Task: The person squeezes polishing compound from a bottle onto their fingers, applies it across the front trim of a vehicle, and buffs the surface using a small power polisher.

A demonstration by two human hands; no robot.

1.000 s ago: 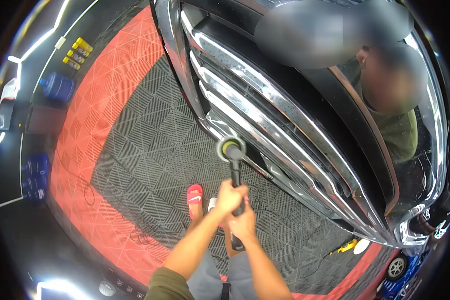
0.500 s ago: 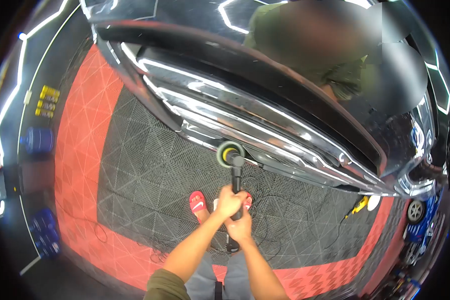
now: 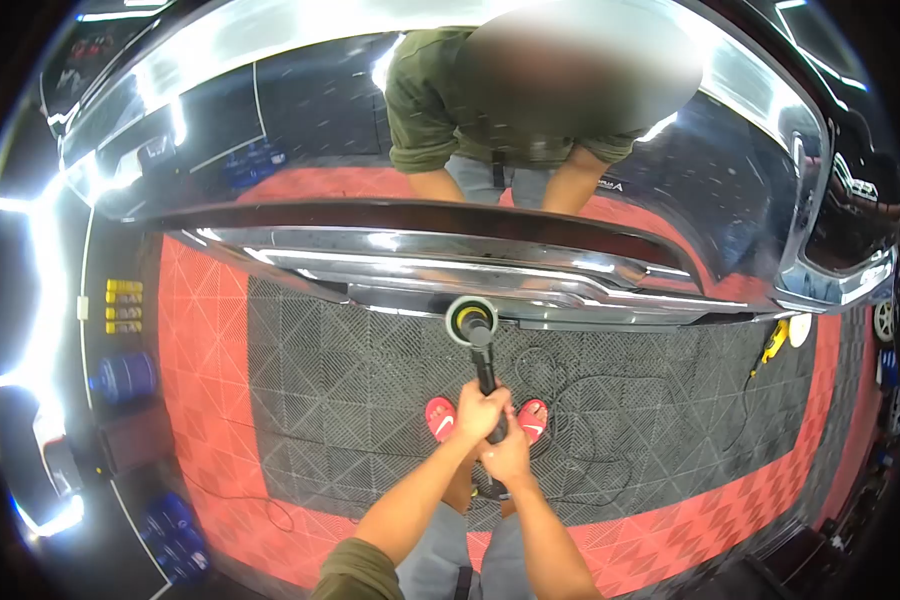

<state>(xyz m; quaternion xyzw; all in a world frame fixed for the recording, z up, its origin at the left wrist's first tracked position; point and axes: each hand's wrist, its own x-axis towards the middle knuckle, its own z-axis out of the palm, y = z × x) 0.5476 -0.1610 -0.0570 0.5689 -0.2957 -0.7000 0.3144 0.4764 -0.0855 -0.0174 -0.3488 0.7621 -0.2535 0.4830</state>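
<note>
A black polisher (image 3: 485, 372) with a round pad (image 3: 459, 308) at its far end is in both my hands, in the middle of the view. My left hand (image 3: 481, 412) wraps round the body, farther forward. Just behind it, my right hand (image 3: 508, 453) closes round the rear of the tool. The pad is at the lower edge of a glossy black car panel (image 3: 330, 150); I cannot tell whether it touches. The panel mirrors a person in a green top, with the face blurred.
Black and red floor tiles (image 3: 310, 370) lie below. A yellow power tool (image 3: 775, 341) with a white pad rests at the right, its cable on the floor. Blue water jugs (image 3: 128, 377) and yellow-labelled items (image 3: 124, 306) stand along the left. Another cable curls near my feet.
The view has turned, so the car panel lies more level and more of its reflection shows. Both hands stay closed round the polisher, its pad still beside the panel's lower edge.
</note>
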